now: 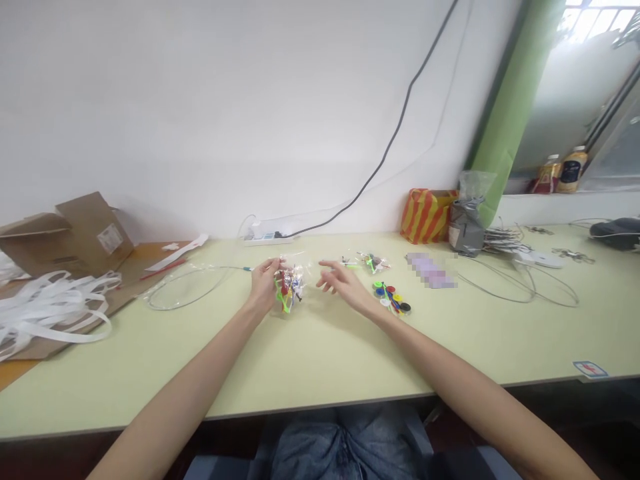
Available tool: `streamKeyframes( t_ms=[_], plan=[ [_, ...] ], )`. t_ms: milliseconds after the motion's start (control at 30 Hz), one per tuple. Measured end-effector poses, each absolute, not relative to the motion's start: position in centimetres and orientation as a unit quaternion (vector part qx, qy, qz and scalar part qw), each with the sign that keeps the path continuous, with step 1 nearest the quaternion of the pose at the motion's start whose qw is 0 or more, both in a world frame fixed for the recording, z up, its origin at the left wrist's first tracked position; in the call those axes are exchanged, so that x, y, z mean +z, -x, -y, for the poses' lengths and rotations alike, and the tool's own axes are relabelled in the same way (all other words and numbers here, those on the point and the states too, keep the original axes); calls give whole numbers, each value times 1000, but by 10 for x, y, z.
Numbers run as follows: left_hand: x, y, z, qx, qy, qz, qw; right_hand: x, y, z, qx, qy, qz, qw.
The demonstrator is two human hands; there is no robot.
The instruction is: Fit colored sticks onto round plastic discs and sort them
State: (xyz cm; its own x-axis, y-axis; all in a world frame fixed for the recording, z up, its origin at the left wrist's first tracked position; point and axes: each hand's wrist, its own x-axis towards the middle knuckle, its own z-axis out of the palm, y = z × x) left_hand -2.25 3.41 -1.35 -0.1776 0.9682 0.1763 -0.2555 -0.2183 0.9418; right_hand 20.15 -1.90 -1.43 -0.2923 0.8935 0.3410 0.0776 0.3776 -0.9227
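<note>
In the head view, we take the white power strip (260, 240) by the wall as our landmark. Nearer to us than the strip and a little to its right, our left hand (263, 283) is closed, thumb against fingers, on the edge of a clear packet (289, 290) of small coloured parts: red, bright green, white and blue. The packet is in front of the strip, above the pale green table (320, 360). Farther right of the strip, our right hand (345, 283) is loosely spread, its fingers pointing at the packet. We see nothing held in it, and we cannot tell whether its fingertips touch the clear film.

Right of the strip, beyond that hand, we find a second packet (374, 263) of coloured parts; nearer to us is a small cluster of coloured discs (393, 293), just beside our right forearm. Still farther right of the strip are a pixelated pinkish paper (431, 272), a red-and-yellow striped bag (423, 217) and a grey bag (465, 230).

Left of the strip, a looped grey cable (185, 307) lies on the table; farther left, we see an open cardboard box (90, 230) with white straps (55, 313) heaped in front of it. A black cord (395, 133) runs from the strip up to the right.
</note>
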Motion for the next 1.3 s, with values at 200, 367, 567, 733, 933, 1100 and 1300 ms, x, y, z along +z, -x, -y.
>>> streamKeyframes(
  t_ms=[200,367,567,733,933,1100,1300],
  plan=[
    [-17,7,-26,679,-421,-422,428,-23,-177,39,518,316,693,388],
    [-14,-20,-9,680,-467,-381,418,-22,-182,31,588,330,585,450],
    [-18,0,-22,568,-647,-434,266,-30,-192,11,546,402,519,520],
    [-28,36,-41,302,-799,-505,123,-35,-201,-2,500,444,518,534],
    [-44,46,-47,134,-829,-529,123,-33,-205,-12,483,439,509,560],
    [-45,45,-46,108,-825,-546,98,-26,-219,-23,460,476,481,575],
    [-38,42,-39,95,-822,-558,66,-17,-244,-45,450,534,464,545]
  ],
)
